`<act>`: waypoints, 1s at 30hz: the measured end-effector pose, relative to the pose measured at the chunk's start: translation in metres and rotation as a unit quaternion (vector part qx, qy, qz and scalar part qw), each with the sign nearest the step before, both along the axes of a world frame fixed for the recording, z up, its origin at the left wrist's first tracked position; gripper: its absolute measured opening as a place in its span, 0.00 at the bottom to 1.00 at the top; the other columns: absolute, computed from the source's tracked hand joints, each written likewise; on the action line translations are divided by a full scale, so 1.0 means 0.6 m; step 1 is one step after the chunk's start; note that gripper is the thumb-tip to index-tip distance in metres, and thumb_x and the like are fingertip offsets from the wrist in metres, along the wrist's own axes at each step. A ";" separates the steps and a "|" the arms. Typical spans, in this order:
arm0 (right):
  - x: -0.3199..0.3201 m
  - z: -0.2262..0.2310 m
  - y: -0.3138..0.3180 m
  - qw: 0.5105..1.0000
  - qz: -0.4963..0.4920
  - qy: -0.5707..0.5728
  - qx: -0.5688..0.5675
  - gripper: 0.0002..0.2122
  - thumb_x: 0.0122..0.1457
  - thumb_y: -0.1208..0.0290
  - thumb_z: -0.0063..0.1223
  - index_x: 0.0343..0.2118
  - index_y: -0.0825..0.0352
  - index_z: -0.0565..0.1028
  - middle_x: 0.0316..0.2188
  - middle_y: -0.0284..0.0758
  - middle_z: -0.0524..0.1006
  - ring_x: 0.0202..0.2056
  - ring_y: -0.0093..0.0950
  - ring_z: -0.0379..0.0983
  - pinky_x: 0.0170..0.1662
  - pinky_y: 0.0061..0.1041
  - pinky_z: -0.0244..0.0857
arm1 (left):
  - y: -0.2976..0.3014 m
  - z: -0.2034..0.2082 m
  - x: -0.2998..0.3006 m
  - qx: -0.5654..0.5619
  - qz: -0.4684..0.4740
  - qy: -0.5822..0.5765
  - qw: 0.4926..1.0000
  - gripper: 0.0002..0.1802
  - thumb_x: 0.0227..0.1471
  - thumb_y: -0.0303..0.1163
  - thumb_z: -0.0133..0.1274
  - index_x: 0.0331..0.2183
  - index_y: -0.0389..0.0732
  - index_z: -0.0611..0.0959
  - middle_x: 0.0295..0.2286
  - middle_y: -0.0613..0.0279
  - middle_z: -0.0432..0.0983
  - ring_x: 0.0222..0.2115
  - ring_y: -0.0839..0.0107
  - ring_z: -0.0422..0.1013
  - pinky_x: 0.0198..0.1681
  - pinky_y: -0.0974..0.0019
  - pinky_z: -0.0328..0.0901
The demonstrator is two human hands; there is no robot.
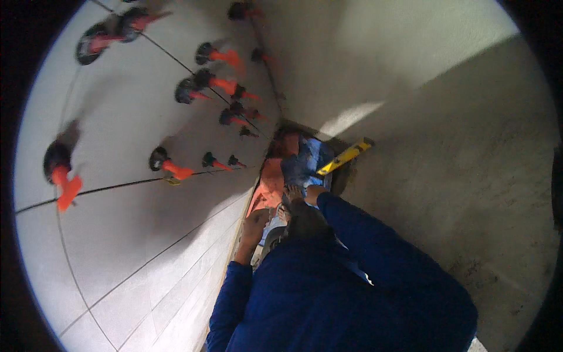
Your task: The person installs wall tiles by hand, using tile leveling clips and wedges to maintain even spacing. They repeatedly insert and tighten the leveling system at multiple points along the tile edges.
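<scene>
Showing beside tiled surface (117, 234), left hand (255, 224); near yellow level (346, 156), right hand (315, 194); 2 grips' closure and contents unclear

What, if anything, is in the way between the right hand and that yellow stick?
Nothing visible blocks the right hand from the yellow stick; just a little blue material shows between them.

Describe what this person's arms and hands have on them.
Both arms wear long, plain dark blue fabric sleeves: the left sleeve stops short of the wrist, while the right sleeve reaches close to the hand. The left hand and right hand are bare, with no gloves. No markings stand out on either sleeve; details as small as a ring cannot be made out.
</scene>
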State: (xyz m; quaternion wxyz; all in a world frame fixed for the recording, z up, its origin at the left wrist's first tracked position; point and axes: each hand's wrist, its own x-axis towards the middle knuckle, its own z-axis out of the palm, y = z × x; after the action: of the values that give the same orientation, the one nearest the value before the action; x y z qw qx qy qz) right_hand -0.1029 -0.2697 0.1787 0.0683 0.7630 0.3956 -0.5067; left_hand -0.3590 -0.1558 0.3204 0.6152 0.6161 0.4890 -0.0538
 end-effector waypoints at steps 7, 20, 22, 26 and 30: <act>-0.112 -0.049 -0.081 0.991 -0.130 -0.017 -0.030 0.22 0.58 0.57 0.52 0.49 0.69 0.76 0.50 0.50 0.77 0.52 0.45 0.75 0.52 0.45 0.70 | -0.064 -0.150 -0.060 -0.019 -0.047 0.003 0.999 0.20 0.59 0.40 0.54 0.45 0.34 0.83 0.36 0.53 0.82 0.39 0.67 0.77 0.45 0.63 0.70; -0.205 -0.112 -0.274 0.954 -0.291 -0.061 0.032 0.25 0.65 0.50 0.48 0.52 0.69 0.69 0.39 0.47 0.78 0.38 0.48 0.77 0.37 0.45 0.71 | 0.057 -0.730 0.093 0.264 -0.256 -0.025 0.930 0.15 0.58 0.35 0.50 0.42 0.37 0.83 0.41 0.51 0.80 0.43 0.54 0.75 0.51 0.57 0.67; -0.197 -0.111 -0.284 0.946 -0.315 -0.069 0.036 0.24 0.64 0.51 0.49 0.51 0.69 0.70 0.37 0.48 0.79 0.36 0.48 0.77 0.36 0.45 0.70 | 0.110 -0.869 0.141 0.558 -0.332 -0.065 0.758 0.15 0.57 0.36 0.50 0.42 0.38 0.83 0.40 0.54 0.80 0.41 0.56 0.76 0.48 0.57 0.68; -0.204 -0.108 -0.312 0.938 -0.333 -0.098 -0.002 0.20 0.64 0.51 0.50 0.45 0.67 0.71 0.31 0.43 0.78 0.32 0.46 0.78 0.31 0.44 0.71 | 0.224 -1.069 0.235 0.818 -0.272 0.030 0.505 0.23 0.64 0.42 0.43 0.54 0.43 0.78 0.52 0.52 0.74 0.50 0.57 0.73 0.52 0.50 0.68; -0.200 -0.124 -0.337 0.919 -0.362 -0.148 0.048 0.18 0.62 0.52 0.54 0.39 0.65 0.72 0.26 0.42 0.78 0.27 0.45 0.77 0.27 0.43 0.69 | 0.290 -1.158 0.322 0.722 -0.365 0.136 0.571 0.23 0.64 0.44 0.42 0.52 0.42 0.80 0.48 0.55 0.76 0.46 0.61 0.75 0.50 0.54 0.69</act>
State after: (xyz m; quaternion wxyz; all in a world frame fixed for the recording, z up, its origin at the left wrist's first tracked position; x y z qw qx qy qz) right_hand -0.2226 -0.4722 0.1041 -0.0985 0.9227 0.1013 -0.3587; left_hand -0.1655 0.0185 -0.3743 -0.1801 0.9676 0.1766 0.0140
